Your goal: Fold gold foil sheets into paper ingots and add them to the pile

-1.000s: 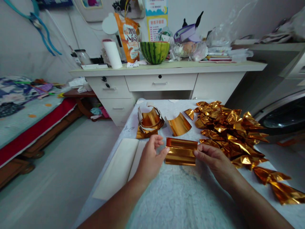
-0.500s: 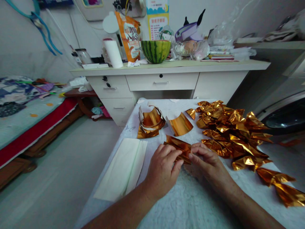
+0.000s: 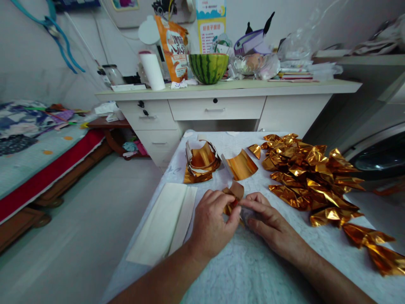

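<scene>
My left hand (image 3: 211, 223) pinches a small folded sheet of gold foil paper (image 3: 236, 191) between its fingers and thumb, low over the cloth. Part of the sheet is hidden behind those fingers. At the sheet's right edge, the index fingertip of my right hand (image 3: 274, 226) touches it, the thumb held apart below. Beyond lies a loose curved gold sheet (image 3: 242, 164). To its left sits a curled stack of gold sheets (image 3: 202, 158). Many folded gold foil pieces (image 3: 303, 177) are heaped to the right.
A pale cloth (image 3: 253, 270) covers the table. White folded paper (image 3: 161, 223) lies on its left side. Behind stands a white desk (image 3: 218, 107) with half a watermelon (image 3: 209, 67), an orange bag (image 3: 174, 52) and a paper roll (image 3: 152, 71). A bed (image 3: 47, 156) is at left, a washing machine (image 3: 379, 156) at right.
The gold sheet has been folded over into a narrower shape in my left hand. My right hand's thumb and index finger have come apart from their pinch on the sheet's right end.
</scene>
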Action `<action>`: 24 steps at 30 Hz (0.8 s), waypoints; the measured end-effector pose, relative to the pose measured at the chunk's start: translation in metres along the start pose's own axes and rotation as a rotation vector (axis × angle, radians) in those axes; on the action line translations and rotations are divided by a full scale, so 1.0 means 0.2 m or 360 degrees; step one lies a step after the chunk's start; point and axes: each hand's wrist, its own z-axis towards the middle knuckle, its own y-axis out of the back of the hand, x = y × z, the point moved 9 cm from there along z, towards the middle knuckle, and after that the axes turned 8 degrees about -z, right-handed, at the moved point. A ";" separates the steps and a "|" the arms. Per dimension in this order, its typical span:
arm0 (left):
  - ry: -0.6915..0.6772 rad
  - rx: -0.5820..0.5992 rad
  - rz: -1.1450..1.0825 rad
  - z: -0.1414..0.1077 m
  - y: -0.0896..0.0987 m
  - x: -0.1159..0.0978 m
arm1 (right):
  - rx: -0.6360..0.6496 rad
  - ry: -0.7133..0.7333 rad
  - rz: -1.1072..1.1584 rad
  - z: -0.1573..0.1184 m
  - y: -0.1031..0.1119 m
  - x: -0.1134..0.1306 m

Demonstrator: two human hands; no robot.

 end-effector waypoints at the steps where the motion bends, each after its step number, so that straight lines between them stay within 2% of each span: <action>1: -0.0005 -0.0019 0.0008 0.00 0.01 0.00 | 0.0005 -0.0005 0.0000 0.00 0.00 0.00; 4: -0.0035 -0.0068 0.0010 0.02 0.05 0.00 | -0.0026 -0.0079 -0.0017 0.00 0.02 -0.02; 7: -0.0069 -0.0146 -0.0033 0.03 0.11 0.01 | -0.0146 -0.0199 -0.0076 0.00 0.06 -0.06; 12: 0.0021 -0.0227 -0.0230 0.04 0.18 0.03 | -0.0358 -0.0362 -0.0205 -0.01 0.13 -0.13; 18: 0.0253 -0.0157 -0.0599 0.04 0.15 0.12 | -0.0377 -0.0434 -0.0147 0.00 0.14 -0.15; 22: 0.0569 -0.0034 -0.0956 0.02 0.07 0.22 | -0.0326 -0.0377 0.0239 0.00 0.12 -0.16; 24: 0.0704 0.0032 -0.1087 0.01 0.03 0.26 | -0.0292 -0.0418 0.0466 0.00 0.11 -0.18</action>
